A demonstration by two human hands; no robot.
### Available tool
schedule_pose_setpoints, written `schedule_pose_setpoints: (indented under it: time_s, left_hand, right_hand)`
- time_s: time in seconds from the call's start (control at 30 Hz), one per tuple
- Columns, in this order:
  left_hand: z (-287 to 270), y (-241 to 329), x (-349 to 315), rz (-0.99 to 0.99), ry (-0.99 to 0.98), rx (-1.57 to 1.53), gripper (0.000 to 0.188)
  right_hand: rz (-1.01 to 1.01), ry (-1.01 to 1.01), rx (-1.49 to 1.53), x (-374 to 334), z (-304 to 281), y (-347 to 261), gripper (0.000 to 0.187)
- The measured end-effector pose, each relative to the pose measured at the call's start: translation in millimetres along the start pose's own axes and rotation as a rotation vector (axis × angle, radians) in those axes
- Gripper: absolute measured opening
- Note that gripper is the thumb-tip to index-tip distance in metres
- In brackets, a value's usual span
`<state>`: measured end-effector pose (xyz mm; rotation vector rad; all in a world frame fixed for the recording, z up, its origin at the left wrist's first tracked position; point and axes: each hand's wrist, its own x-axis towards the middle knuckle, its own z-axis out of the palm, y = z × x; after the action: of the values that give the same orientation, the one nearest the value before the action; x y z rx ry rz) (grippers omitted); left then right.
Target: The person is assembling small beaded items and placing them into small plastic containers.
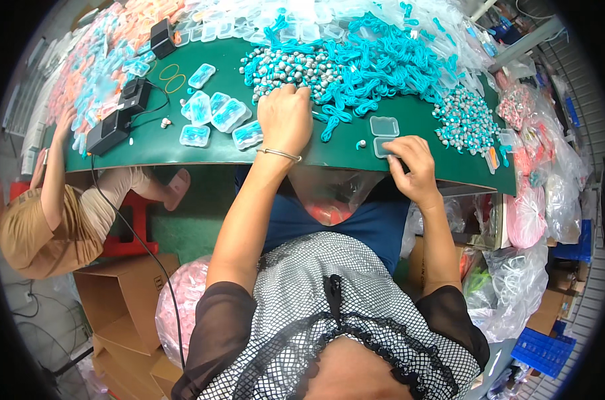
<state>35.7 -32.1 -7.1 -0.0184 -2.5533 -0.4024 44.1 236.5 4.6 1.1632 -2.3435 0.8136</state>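
My left hand (286,119) reaches to the near edge of a heap of small grey-and-teal plug-like pieces (302,70). Its fingers curl down, their tips hidden, so what they grip cannot be made out. At the table's front edge, my right hand (416,168) pinches a small clear hinged plastic case (384,127) by its near half. This case lies open, lid folded away from me, and looks unfilled. One loose grey piece (362,144) rests just left of it. Bundles of teal cord (396,67) pile up beyond both hands.
Filled clear cases (229,113) lie on the green table (162,143) left of my left hand. A second heap of grey-and-teal pieces (466,120) sits at right. Black boxes (109,130) with a cable stand at left, where another person (52,220) works. Bagged goods fill the far edge.
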Motion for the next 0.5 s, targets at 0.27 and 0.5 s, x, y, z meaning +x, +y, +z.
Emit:
schedule_pose_setpoints:
  time_s: [0.27, 0.5]
  left_hand:
    - [-12, 45, -19, 0.225, -0.15, -0.376, 0.016]
    - [6, 67, -27, 0.205, -0.201, -0.497, 0.007]
  right_hand:
    - [0.198, 0.164, -0.049, -9, -11, 19, 0.017]
    - [0.387, 0.303, -0.048, -28, -41, 37, 0.015]
